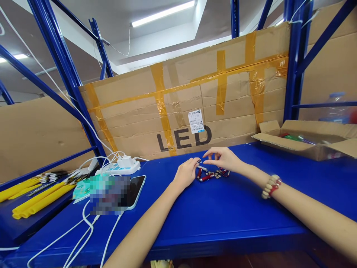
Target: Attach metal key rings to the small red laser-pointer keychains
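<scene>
Blue tabletop [223, 216], taped LED carton [184, 111] behind, blue racking. Left hand [186, 173] fingers pinch small metal ring [199, 161]; right hand [223, 159] fingers loosely open above red keychain lights [209, 175].

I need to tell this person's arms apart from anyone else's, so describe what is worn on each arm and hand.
Both forearms are bare, with no sleeves in view and no gloves. The right wrist carries a bracelet of chunky cream beads with a red piece on one side. The left hand and right hand show no rings or watch that can be made out.
</scene>
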`<state>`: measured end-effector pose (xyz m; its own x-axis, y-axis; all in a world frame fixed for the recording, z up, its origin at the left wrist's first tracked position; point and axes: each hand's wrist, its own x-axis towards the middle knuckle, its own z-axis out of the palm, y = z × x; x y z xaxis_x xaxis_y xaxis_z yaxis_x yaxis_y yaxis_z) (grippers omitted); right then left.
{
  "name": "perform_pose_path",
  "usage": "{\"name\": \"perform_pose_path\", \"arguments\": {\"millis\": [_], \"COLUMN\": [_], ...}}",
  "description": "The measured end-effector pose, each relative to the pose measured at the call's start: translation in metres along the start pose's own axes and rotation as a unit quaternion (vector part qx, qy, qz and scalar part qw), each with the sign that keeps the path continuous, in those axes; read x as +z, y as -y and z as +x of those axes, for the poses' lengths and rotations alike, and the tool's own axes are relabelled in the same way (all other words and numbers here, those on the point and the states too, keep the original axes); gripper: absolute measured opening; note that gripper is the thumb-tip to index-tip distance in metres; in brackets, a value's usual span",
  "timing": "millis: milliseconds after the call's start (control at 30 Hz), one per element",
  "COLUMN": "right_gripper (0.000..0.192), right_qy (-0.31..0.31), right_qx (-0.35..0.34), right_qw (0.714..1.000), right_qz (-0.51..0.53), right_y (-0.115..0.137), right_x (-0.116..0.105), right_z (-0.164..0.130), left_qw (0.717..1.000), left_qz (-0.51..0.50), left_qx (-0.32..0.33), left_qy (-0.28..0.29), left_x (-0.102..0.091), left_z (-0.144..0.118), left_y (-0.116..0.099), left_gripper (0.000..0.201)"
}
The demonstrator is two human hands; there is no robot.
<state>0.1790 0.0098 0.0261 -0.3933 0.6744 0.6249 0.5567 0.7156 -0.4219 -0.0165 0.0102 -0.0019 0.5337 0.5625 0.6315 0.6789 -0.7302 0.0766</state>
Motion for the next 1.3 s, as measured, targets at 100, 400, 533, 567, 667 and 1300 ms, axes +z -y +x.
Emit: {"name": "perform_pose_path", "arguments": {"millis": [100,400,533,567,667,1300], "right_gripper": [0.025,0.033,0.033,0.032,0.029,0.025], "right_qy": [-0.023,-0.017,-0.015,-0.015,-0.013,0.015], "right_qx": [-0.084,-0.146,-0.13,-0.128,-0.127,0.065], "right_qw": [0.995,0.982,0.988,0.988,0.989,0.998], "right_qz": [-0.051,-0.119,-0.087,-0.082,-0.07,0.016], "right_y": [0.001,0.006,0.01,0.01,0.01,0.003], "right_x": [0.001,-0.003,-0.003,-0.003,-0.001,0.01], "right_z": [-0.001,-0.004,-0.005,-0.005,-0.004,-0.003], "left_qw": [1.0,0.998,0.998,0.998,0.999,0.999], "left_qz": [-0.016,-0.032,-0.03,-0.025,-0.007,-0.031], "left_qx": [0.01,0.039,0.047,0.047,0.044,0.032], "left_qy": [0.01,0.035,0.027,0.027,0.031,0.013], "left_x": [0.0,-0.002,-0.002,-0.002,-0.002,0.002], "left_z": [0.0,-0.002,-0.003,-0.004,-0.004,-0.008], "left_y": [-0.002,-0.009,-0.008,-0.008,-0.008,-0.006], "left_gripper": [0.026,0.024,0.023,0.023,0.021,0.013]}}
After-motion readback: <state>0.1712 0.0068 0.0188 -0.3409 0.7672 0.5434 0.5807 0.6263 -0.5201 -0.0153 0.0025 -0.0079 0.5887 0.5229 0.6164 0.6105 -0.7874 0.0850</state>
